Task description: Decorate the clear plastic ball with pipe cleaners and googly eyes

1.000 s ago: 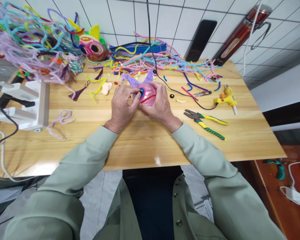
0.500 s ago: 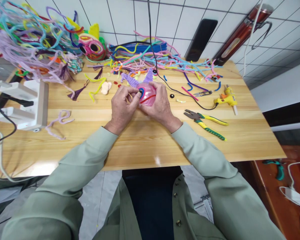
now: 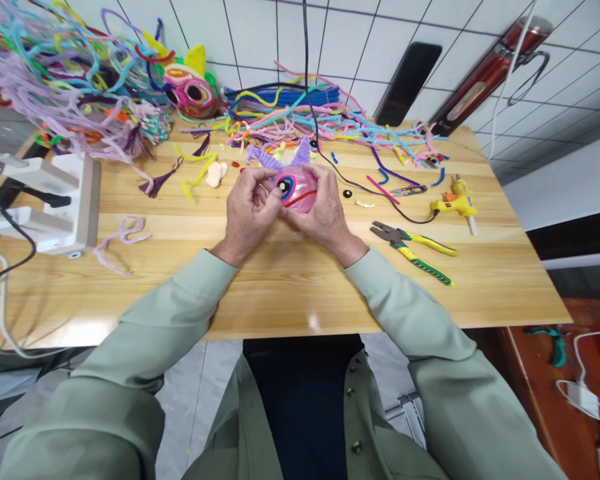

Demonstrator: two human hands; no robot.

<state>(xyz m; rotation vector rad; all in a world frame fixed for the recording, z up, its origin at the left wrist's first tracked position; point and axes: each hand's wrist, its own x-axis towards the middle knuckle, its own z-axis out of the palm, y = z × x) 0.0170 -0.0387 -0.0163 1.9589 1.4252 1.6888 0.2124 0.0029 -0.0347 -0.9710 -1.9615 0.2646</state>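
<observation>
A round, shiny pink craft head sits between my two hands over the table. Two fuzzy lilac ears stick up from it, and a red strip crosses its front. An eye of blue and pink rings around a black disc with a pale centre shows on its left side. My left hand is closed at that side, thumb and forefinger at the eye's edge; its other fingers are curled. My right hand wraps around the right side, fingers on top and thumb below.
Pliers and a yellow glue gun lie right, its black cord crossing the table. Pipe cleaners pile along the back, beside a finished-looking craft head. A power strip stands left; a phone and red flask are behind.
My left fingertips have drawn back slightly from the black disc, so more of the eye shows. The head has turned a little; my right hand keeps its hold. The whole view has shifted slightly.
</observation>
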